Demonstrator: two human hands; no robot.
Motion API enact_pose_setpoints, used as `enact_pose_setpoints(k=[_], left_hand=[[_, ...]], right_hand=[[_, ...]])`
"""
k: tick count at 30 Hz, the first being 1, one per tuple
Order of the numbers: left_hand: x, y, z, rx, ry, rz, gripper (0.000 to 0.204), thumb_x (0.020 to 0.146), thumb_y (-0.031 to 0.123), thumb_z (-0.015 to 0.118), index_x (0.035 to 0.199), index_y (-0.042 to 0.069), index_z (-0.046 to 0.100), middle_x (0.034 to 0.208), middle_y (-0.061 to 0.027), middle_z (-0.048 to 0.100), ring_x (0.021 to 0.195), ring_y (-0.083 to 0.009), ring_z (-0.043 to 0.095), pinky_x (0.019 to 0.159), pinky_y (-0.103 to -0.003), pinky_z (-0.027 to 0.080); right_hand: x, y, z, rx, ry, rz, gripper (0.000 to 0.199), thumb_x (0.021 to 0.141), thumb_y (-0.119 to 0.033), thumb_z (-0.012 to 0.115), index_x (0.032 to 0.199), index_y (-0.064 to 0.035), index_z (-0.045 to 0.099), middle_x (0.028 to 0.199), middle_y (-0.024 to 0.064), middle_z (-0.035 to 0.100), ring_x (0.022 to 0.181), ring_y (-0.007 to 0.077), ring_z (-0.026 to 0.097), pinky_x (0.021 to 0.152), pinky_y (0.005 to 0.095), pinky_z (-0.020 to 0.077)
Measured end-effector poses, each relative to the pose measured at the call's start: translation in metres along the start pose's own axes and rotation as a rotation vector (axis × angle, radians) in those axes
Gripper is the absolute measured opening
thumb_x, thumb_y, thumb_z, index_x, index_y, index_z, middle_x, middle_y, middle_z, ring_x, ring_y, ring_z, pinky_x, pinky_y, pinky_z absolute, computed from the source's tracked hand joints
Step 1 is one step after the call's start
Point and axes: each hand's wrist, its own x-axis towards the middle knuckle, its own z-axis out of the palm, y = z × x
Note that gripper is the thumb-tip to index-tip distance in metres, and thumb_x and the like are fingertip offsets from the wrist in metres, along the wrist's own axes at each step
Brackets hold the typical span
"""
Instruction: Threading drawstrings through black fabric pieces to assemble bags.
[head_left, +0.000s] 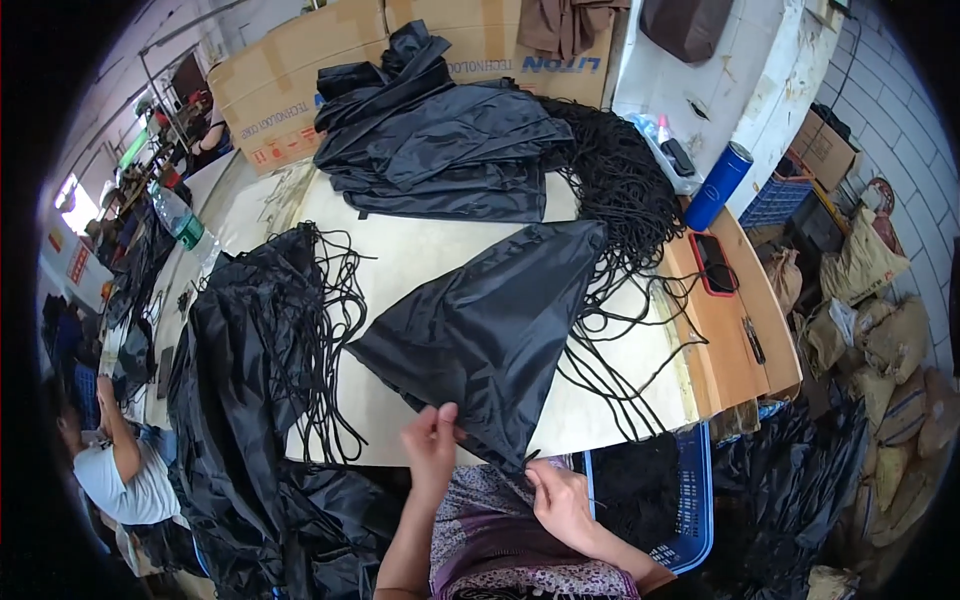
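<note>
— What packaging shows up here?
— A long brown cardboard box (300, 70) lies along the far edge of the counter (730, 340), with blue lettering and a red-marked label. A smaller brown carton (825, 148) sits at right.
— Any screens?
— A dark phone in a red case (713, 264), lying flat on the counter's right side

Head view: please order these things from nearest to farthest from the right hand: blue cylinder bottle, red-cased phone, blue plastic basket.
1. Blue plastic basket, just right of the right hand, below the table edge.
2. Red-cased phone, on the table's right side.
3. Blue cylinder bottle, farther back right.
</note>
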Motion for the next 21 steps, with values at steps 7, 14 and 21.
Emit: enact_pose_setpoints(k=[7, 14, 21], left_hand=[[-0.016, -0.02, 0.014, 0.078, -0.147, 0.271, 0.011, 0.093, 0.007, 0.051, 0.09, -0.003, 0.054, 0.081, -0.0069, 0.06, 0.077, -0.0134, 0.058, 0.065, -0.026, 0.045], [-0.016, 0.007, -0.025, -0.311, 0.035, 0.215, 0.03, 0.088, 0.0, 0.054, 0.117, -0.002, 0.049, 0.092, -0.0133, 0.062, 0.084, -0.0157, 0.058, 0.073, -0.027, 0.046], [-0.027, 0.055, -0.054, 0.078, -0.226, 0.244, 0.028, 0.088, -0.002, 0.054, 0.115, -0.004, 0.053, 0.098, -0.0067, 0.064, 0.09, -0.013, 0.057, 0.081, -0.023, 0.044]], right_hand=[[0.023, -0.016, 0.026, -0.001, 0.049, 0.084, 0.01, 0.075, 0.004, 0.058, 0.083, -0.001, 0.059, 0.075, 0.0201, 0.062, 0.065, 0.0368, 0.062, 0.055, 0.0411, 0.0489], [0.093, -0.03, -0.014, 0.154, -0.054, -0.431, 0.019, 0.084, -0.004, 0.053, 0.103, 0.0, 0.059, 0.079, 0.0124, 0.064, 0.064, 0.0229, 0.062, 0.057, 0.0345, 0.0488], [0.27, -0.075, -0.066, 0.892, -0.439, 0.133, 0.034, 0.093, -0.028, 0.054, 0.109, 0.0022, 0.056, 0.065, -0.0008, 0.053, 0.051, 0.0057, 0.04, 0.051, 0.0199, 0.0349]])
